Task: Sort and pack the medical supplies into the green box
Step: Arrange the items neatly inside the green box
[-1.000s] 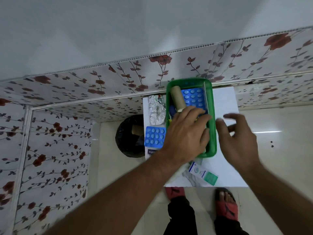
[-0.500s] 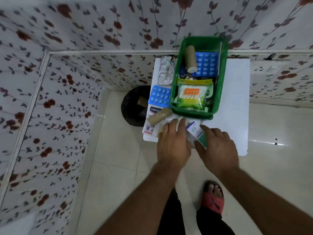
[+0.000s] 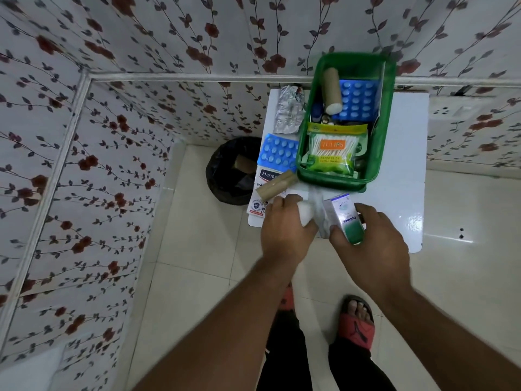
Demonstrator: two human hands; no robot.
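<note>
The green box (image 3: pixel 385 114) stands on a small white table (image 3: pixel 406 153). Inside it lie a tan bandage roll (image 3: pixel 331 90), a blue blister pack (image 3: pixel 357 100) and a cotton swab packet (image 3: pixel 332 153). My left hand (image 3: pixel 284 230) grips a white cotton wad (image 3: pixel 306 213) at the table's near edge. My right hand (image 3: pixel 372 244) holds a small white and green carton (image 3: pixel 348 220). A clear plastic packet (image 3: pixel 321 218) lies between my hands. Left of the box lie a second blue blister pack (image 3: pixel 277 150), a silver strip (image 3: pixel 289 110), another tan roll (image 3: pixel 277 185) and a plaster box (image 3: pixel 260 193).
A black-lined bin (image 3: pixel 231 172) stands on the floor left of the table. Flowered wall panels close in behind and at the left. My feet in red sandals (image 3: pixel 356 324) stand on the pale tiles below the table's near edge.
Both hands left the green box and came down to the table's near edge. The left hand closed on the cotton wad, the right on the small carton, lifting it slightly.
</note>
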